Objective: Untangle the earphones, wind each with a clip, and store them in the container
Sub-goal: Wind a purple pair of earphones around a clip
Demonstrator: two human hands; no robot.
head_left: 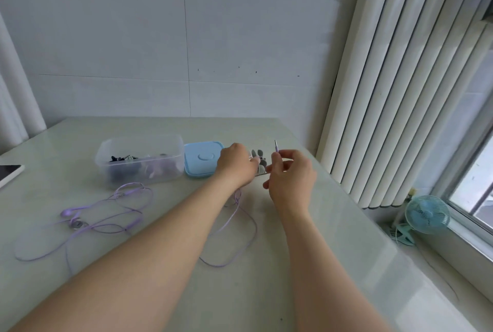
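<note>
Purple earphones [68, 213]: light, limp, snag-prone cord sprawled across worktop [306, 265]. Right hand [290, 179] pinches the plug [276, 148], the stiff end and best hold. Left hand [236, 164] at grey clips [260, 156]; grip hidden.

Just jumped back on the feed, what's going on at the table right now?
A person is working on the purple earphones. The right hand pinches their plug end upright, while the left hand is at the grey clips; whether it grips one is hidden. Most of the cable lies loose on the table. The clear container holds other earphones, its blue lid beside it.
</note>
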